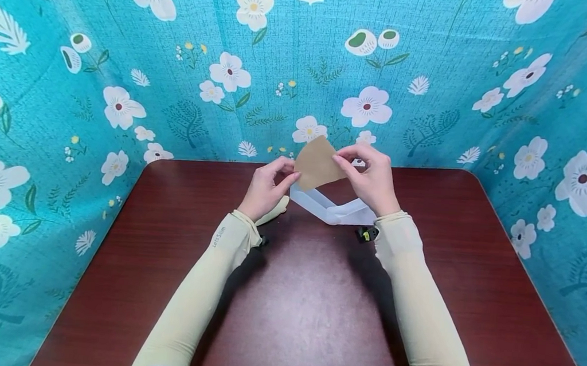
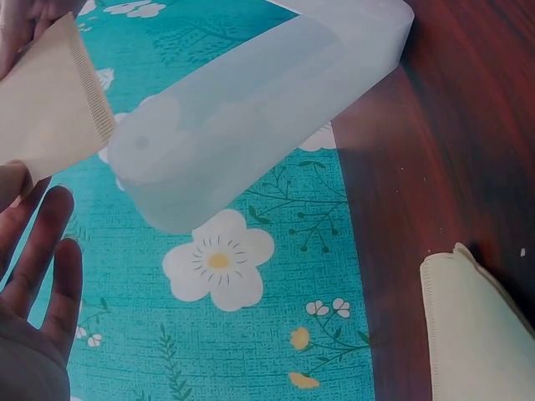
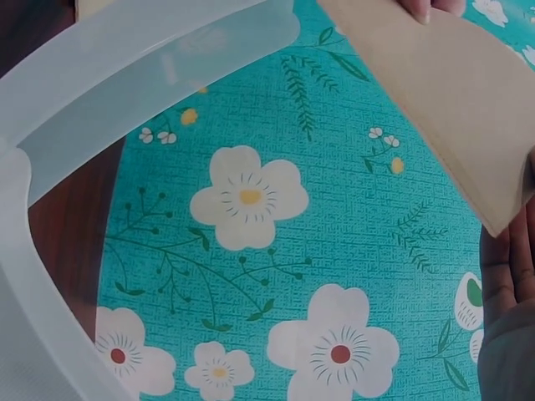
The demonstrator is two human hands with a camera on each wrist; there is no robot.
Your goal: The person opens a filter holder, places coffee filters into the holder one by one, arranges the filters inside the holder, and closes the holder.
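Brown paper filter [image 1: 318, 163] pinched by both hands [image 1: 268, 188] [image 1: 372, 178] near translucent container [image 1: 313, 203].

We have the paper [image 1: 318, 165] raised above the far part of the desk [image 1: 289, 297], between the left hand [image 1: 264, 187] at its left corner and the right hand [image 1: 370, 176] at its upper right edge. Below the paper in the head view we find the container [image 1: 315, 204], reaching rightward beneath the right hand. Left of the container, on the desk beside the left wrist, we see the folded piece [image 1: 277, 209]. Behind the desk and along both sides we have the curtain [image 1: 283, 50].
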